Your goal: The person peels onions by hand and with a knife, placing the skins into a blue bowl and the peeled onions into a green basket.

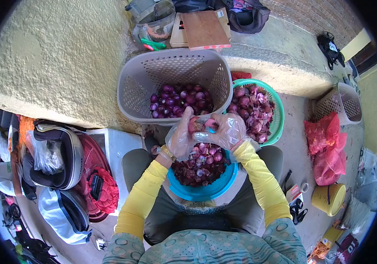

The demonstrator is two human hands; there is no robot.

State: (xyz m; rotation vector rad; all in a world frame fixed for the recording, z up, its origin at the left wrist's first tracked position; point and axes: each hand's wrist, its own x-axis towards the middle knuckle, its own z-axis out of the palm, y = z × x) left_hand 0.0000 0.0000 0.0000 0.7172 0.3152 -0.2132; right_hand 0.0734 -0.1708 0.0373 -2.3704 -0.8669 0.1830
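My left hand [181, 137], in a clear plastic glove with a gold watch at the wrist, is closed around a red onion [195, 126]. My right hand [229, 130], gloved too, is closed against the onion's right side. A reddish piece and a bit of teal show at its fingertips, too small to make out. Below both hands, between my knees, sits a blue basin [184, 193] with onions and dark loose skins. In front stands a grey perforated basket [129, 94] holding many shiny purple onions. A green basin [281, 116] at the right holds dull onions and papery skins.
Red mesh sacks [329, 149], a yellow bucket [325, 200] and another perforated basket [340, 103] are on the right. A white box [124, 147] and a red stool [96, 154] stand left. A brown board [206, 31] lies on the ledge.
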